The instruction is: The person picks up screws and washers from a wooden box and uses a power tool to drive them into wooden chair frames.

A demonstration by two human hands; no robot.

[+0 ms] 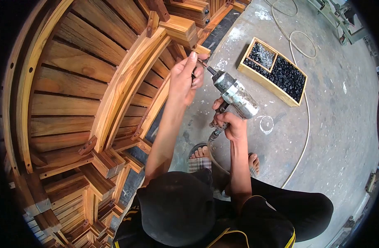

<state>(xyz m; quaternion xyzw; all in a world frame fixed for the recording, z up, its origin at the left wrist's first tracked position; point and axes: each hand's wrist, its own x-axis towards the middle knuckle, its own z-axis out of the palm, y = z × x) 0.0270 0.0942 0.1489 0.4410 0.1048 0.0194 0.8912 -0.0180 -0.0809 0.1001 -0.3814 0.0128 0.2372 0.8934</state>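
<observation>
My right hand (228,120) is wrapped round the handle of a worn silver air impact driver (238,97), which has a hose at the foot of its grip. The driver's bit (207,66) points up and left toward the wooden furniture. My left hand (186,76) is closed at the bit's tip, thumb on top, beside the end of a wooden block (181,29). Something small and dark shows between its fingers, too hidden to name. Next to the left forearm runs a curved wooden rail (123,82) of a slatted piece.
A wooden box (272,89) on the concrete floor (330,136) holds many black caps and, in a divided corner, small silver screws. A pale air hose (307,124) loops across the floor. More slatted wooden furniture (65,190) stands at lower left; a wheeled metal frame (342,25) is at upper right.
</observation>
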